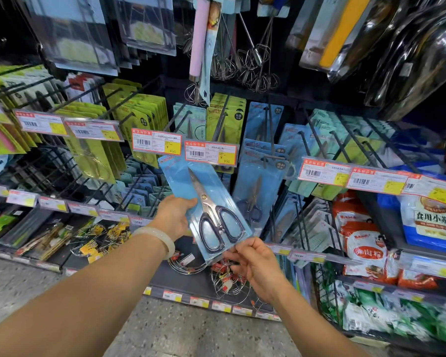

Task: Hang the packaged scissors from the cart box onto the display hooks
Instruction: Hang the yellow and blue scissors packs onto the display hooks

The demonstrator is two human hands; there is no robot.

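Before the display hooks (271, 140) you hold one scissors pack (206, 202) tilted: left hand (174, 217) fingers clamped on its edge, right hand (255, 264) fingers pinching its bottom corner. It isn't hung yet; the cart box is out of view.

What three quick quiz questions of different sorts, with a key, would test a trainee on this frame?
1. True or false: the scissors pack already hangs on a hook.
2. Which hand pinches the pack's bottom corner? A) left hand B) right hand C) neither
3. Fill in: the bracelet sits on the ___ wrist.

Key:
1. False. Both hands hold it in front of the price tags, tilted, its top end up and to the left.
2. B. The left hand grips the pack's left edge near the middle.
3. Left.
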